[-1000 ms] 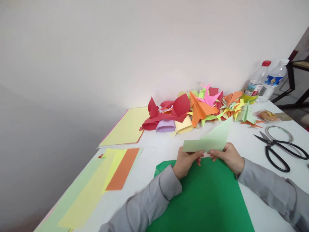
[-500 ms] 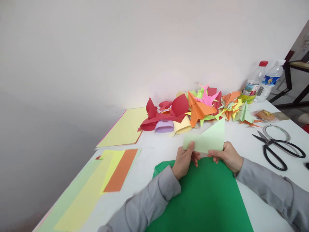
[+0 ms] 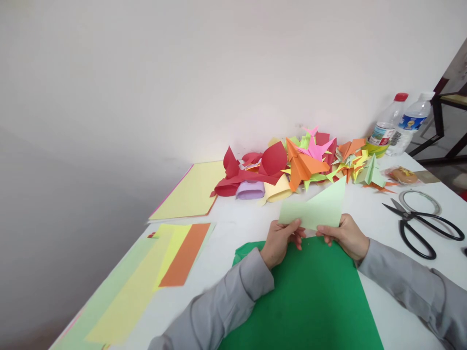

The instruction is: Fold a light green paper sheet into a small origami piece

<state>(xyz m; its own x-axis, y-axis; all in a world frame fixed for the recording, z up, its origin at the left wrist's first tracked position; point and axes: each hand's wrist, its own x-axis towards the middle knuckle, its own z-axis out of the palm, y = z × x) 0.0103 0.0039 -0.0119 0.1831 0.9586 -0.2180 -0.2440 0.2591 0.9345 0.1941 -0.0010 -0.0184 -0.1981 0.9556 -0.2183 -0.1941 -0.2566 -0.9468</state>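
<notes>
A folded pale green paper (image 3: 317,210) with one pointed corner rising to the right is held up above the table between both hands. My left hand (image 3: 280,241) pinches its lower left edge. My right hand (image 3: 346,236) pinches its lower right edge. Under the hands lies a large dark green sheet (image 3: 310,301) on the white table (image 3: 233,228). Grey sleeves cover both forearms.
A heap of folded paper shapes (image 3: 299,163) in red, orange, pink and yellow lies at the back. Yellow sheets (image 3: 195,192) and a stack of pale and orange sheets (image 3: 146,277) lie left. Black scissors (image 3: 423,226), a tape ring (image 3: 419,199) and two water bottles (image 3: 399,124) stand right.
The pale green paper has shifted slightly in my hands, tilting a little; both hands keep their pinch. The camera view wobbled slightly.
</notes>
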